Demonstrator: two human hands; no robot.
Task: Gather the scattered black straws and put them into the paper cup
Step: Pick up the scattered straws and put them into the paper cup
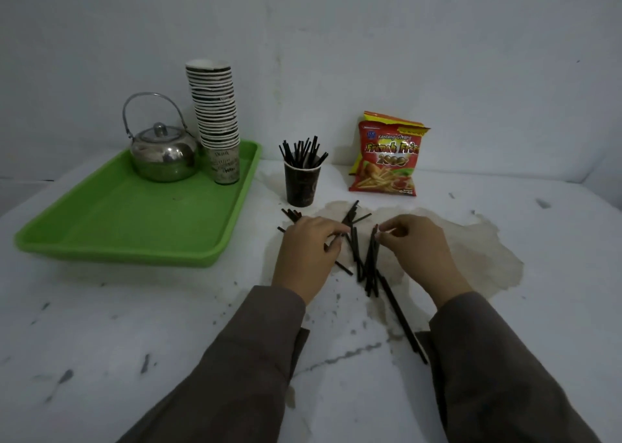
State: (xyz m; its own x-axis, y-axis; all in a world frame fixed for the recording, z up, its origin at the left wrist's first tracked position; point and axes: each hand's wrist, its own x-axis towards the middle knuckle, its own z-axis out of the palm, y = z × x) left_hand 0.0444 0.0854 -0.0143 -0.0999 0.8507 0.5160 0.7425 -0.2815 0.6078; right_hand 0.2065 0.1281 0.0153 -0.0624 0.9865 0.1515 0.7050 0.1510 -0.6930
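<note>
On the worktop (101, 325), both hands are down among the loose black straws (356, 257), which lie criss-crossed on a brownish stain just in front of the paper cup (302, 187). The cup stands upright between the green tray (134, 227) and a red snack packet (387, 160), and it already holds a bunch of straws standing on end. The left hand (306, 257) lies curled over several straws, its fingers apparently drawing them together, though how firmly it grips them cannot be told. The right hand (417, 251) pinches the upper ends of a small cluster of straws between thumb and fingertips. One longer straw (404, 321) trails back toward the right sleeve, apart from the main pile. The straws look thin, stiff and very light, so they will probably roll and slip on the smooth surface; sweeping them into a parallel bundle and gripping it near the middle seems the safest hold. The cup looks light too and, being already crowded, could tip if the bundle is pushed in at an angle.
</note>
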